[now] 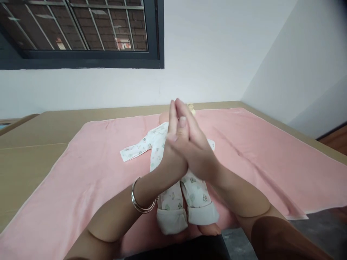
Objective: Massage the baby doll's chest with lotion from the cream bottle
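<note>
My left hand (173,153) and my right hand (202,153) are pressed palm to palm in front of me. Their fingers are stretched out and point upward and away, with the thumbs crossing on the near side. Neither hand holds an object. Behind and below them lies a baby-sized figure, probably a doll, in a white printed outfit (173,196). One sleeve (137,148) reaches out to the left, and both trouser cuffs (172,220) are turned up towards me. A bare foot (210,229) shows at the right cuff. My hands hide most of the chest and head.
A pink blanket (100,169) with some creases covers much of the tan padded surface (29,162). Beyond it rises a white wall (203,54) with a dark-framed barred window (108,61) at upper left. A small pale yellow item (191,108) lies near the far edge.
</note>
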The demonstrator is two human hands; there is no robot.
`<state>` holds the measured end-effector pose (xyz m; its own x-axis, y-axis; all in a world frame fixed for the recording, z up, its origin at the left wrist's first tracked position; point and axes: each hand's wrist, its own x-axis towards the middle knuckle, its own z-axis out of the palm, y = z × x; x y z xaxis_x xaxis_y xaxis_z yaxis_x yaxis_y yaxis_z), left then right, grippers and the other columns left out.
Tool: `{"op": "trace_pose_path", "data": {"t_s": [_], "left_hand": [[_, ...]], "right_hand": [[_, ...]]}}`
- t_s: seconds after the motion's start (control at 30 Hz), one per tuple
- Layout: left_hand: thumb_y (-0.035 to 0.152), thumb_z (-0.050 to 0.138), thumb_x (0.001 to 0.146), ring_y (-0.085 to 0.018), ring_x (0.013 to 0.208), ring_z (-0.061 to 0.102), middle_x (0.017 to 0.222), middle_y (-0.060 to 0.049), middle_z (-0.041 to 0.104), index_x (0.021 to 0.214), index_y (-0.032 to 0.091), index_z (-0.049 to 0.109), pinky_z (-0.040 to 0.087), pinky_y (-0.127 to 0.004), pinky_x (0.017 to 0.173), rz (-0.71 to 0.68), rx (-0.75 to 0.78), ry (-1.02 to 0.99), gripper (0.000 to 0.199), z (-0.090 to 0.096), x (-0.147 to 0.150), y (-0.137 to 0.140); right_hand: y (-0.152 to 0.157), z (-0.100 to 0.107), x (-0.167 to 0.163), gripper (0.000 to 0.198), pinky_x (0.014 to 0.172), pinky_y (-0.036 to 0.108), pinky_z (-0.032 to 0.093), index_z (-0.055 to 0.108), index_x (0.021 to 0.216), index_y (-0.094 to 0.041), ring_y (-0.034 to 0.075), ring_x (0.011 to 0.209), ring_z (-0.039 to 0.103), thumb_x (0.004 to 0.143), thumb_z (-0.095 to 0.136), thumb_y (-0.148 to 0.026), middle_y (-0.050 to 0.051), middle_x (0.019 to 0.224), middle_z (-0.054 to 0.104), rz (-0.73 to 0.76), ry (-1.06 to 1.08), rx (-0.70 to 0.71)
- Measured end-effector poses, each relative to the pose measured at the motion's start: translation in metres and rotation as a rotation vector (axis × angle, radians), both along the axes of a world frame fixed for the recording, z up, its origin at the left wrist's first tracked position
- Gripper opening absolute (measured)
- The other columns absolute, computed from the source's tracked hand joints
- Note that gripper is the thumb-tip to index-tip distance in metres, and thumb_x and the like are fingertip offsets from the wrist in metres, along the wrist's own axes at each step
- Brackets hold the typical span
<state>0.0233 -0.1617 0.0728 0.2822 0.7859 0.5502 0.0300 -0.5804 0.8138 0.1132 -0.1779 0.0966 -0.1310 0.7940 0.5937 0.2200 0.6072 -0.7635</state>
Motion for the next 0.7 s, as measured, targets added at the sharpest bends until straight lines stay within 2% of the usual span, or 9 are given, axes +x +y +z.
{"op": "trace_pose_path", "data": {"t_s": [0.07,0.17,0.27,0.33,0.43,0.57,0.7], "left_hand": [[0.053,0.03,0.105,-0.026,0.158,0.011,0.169,0.012,0.019,0.159,0.046,0.013,0.028,-0.044,0.129,-0.006,-0.105,-0.022,0.057,0.005,0.005,-0.003],[0.056,0.036,0.102,-0.027,0.158,0.013,0.168,0.008,0.025,0.156,0.045,0.024,0.029,-0.049,0.128,0.017,-0.18,-0.099,0.056,0.007,0.01,-0.003],[0.059,0.034,0.102,-0.027,0.158,0.009,0.169,0.006,0.024,0.155,0.041,0.029,0.022,-0.049,0.131,0.045,-0.171,-0.17,0.056,0.004,0.011,-0.002],[0.058,0.034,0.102,-0.025,0.159,0.005,0.17,0.007,0.019,0.156,0.039,0.028,0.019,-0.046,0.132,0.056,-0.132,-0.178,0.057,0.003,0.009,-0.001],[0.051,0.034,0.103,-0.021,0.159,0.007,0.171,0.006,0.014,0.157,0.038,0.022,0.019,-0.04,0.133,0.102,-0.075,-0.17,0.057,0.007,0.001,0.008],[0.043,0.037,0.103,-0.02,0.159,0.015,0.17,0.001,0.022,0.156,0.034,0.025,0.022,-0.041,0.131,0.219,0.011,-0.108,0.055,0.006,-0.01,0.041],[0.031,0.042,0.099,-0.024,0.154,0.03,0.162,-0.008,0.039,0.149,0.022,0.041,0.025,-0.044,0.13,0.373,0.053,0.121,0.051,-0.016,-0.02,0.092]], "right_hand": [[0.018,-0.002,0.013,0.06,0.129,0.055,0.023,0.022,0.16,-0.034,0.026,0.157,0.012,0.104,0.04,-0.048,-0.003,0.168,0.02,-0.071,0.017,0.016],[0.04,-0.009,0.021,0.056,0.127,0.056,0.025,0.03,0.157,-0.034,0.028,0.156,0.02,0.104,0.039,-0.051,0.0,0.165,0.03,-0.143,0.06,0.013],[0.044,-0.019,0.01,0.054,0.127,0.054,0.028,0.04,0.153,-0.031,0.027,0.153,0.027,0.104,0.038,-0.053,0.003,0.163,0.035,-0.148,0.068,-0.005],[0.039,-0.023,-0.001,0.052,0.126,0.052,0.03,0.043,0.152,-0.03,0.026,0.153,0.03,0.105,0.034,-0.051,0.003,0.161,0.038,-0.123,0.052,0.019],[0.032,-0.023,-0.011,0.05,0.125,0.051,0.033,0.043,0.153,-0.03,0.024,0.151,0.034,0.107,0.028,-0.044,0.004,0.153,0.049,-0.091,-0.012,0.093],[0.047,-0.024,-0.003,0.047,0.119,0.051,0.04,0.048,0.149,-0.025,0.027,0.142,0.045,0.104,0.035,-0.034,0.007,0.144,0.058,-0.056,-0.214,0.151],[0.082,-0.046,0.006,0.047,0.117,0.052,0.038,0.052,0.144,-0.017,0.03,0.137,0.049,0.1,0.037,-0.022,0.015,0.143,0.058,-0.094,-0.53,0.023]]}}
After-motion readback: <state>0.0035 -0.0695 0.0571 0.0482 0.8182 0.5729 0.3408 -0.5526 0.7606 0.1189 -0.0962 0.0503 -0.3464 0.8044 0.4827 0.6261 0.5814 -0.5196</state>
